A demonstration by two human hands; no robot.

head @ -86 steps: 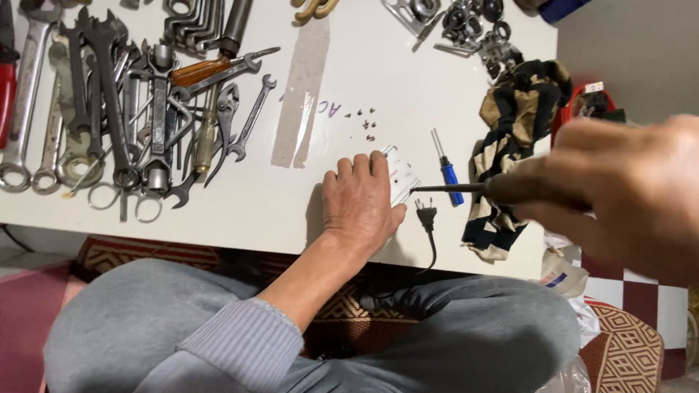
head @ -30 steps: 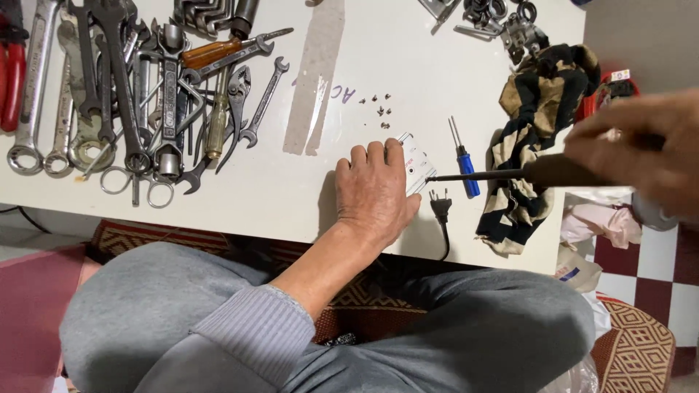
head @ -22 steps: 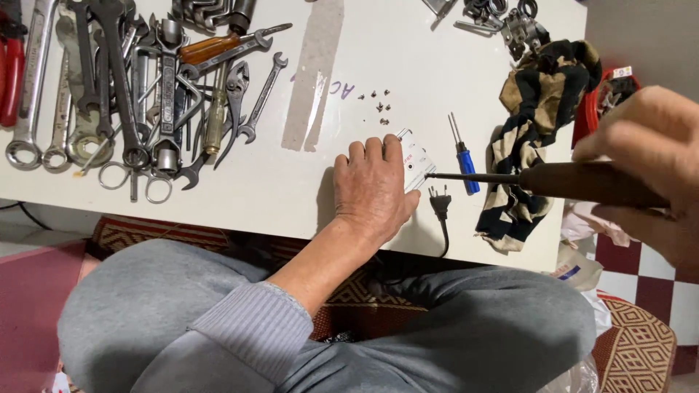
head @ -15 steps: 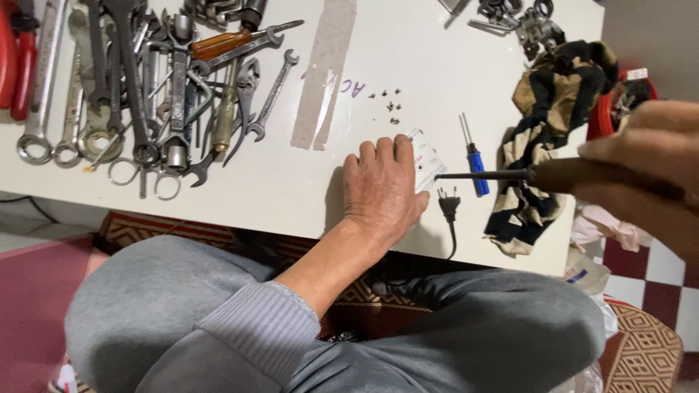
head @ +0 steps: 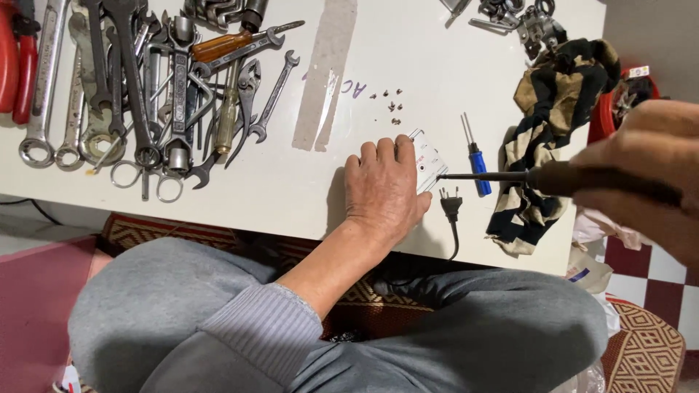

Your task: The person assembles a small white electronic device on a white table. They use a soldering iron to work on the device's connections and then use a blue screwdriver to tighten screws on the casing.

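My left hand lies flat on a small white plastic device near the front edge of the white table, pressing it down. My right hand is close to the camera at the right and grips a dark-handled screwdriver. Its thin shaft points left, and the tip touches the device's right side. A black two-pin plug with its cord lies just below the tip. Several tiny screws sit loose on the table beyond my fingers.
A small blue-handled screwdriver lies right of the device. A black and tan cloth hangs over the table's right edge. Several wrenches and pliers crowd the left side. A strip of tape crosses the middle. My grey-trousered knees are below.
The view has shifted slightly. My right hand has steadied the screwdriver, its tip staying at the device's right side. My left hand stays pressed on the device.
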